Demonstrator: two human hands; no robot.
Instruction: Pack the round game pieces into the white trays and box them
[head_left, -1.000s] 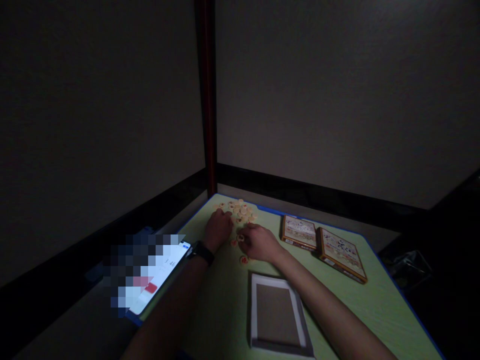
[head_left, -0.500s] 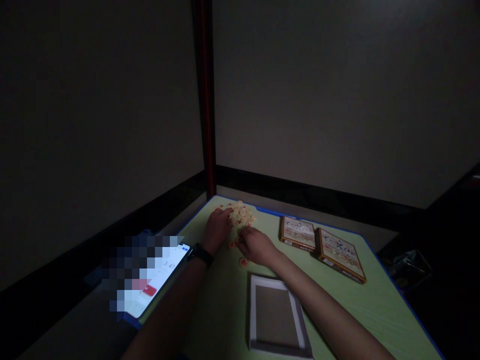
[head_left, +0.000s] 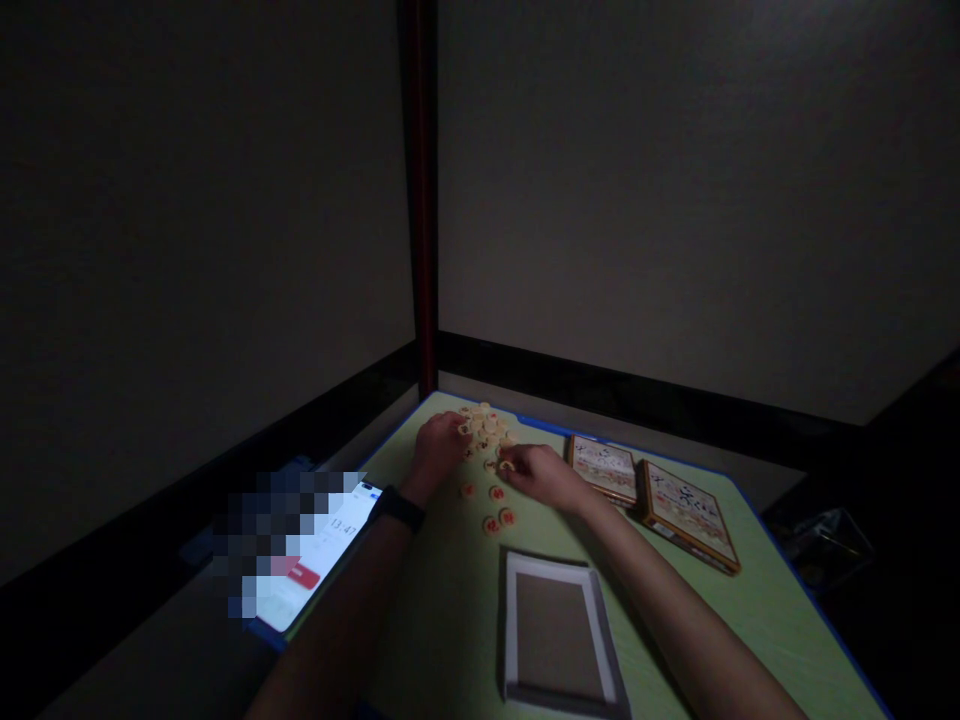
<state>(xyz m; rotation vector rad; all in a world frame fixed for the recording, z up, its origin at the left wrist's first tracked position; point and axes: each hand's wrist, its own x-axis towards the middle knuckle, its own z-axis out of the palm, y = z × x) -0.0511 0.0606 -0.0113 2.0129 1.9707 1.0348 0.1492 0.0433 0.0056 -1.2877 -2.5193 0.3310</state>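
Note:
A heap of small round pale game pieces with red marks (head_left: pixel 486 425) lies at the far corner of a green table (head_left: pixel 450 600). My left hand (head_left: pixel 439 455), with a dark watch on its wrist, rests on the heap's left side, fingers curled over pieces. My right hand (head_left: pixel 541 472) is just right of the heap, fingertips pinched on one piece (head_left: pixel 507 465). Several single pieces (head_left: pixel 496 508) lie on the table in front of my hands.
A shallow white-rimmed box tray (head_left: pixel 559 635) lies near me. Two box lids with printed pictures (head_left: pixel 645 490) lie to the right. A lit phone (head_left: pixel 307 560) sits at the table's left edge. Dark walls and a red post stand behind.
My right hand has moved away from me and to the right, toward the heap, uncovering more single pieces laid on the table. My left hand stays on the heap.

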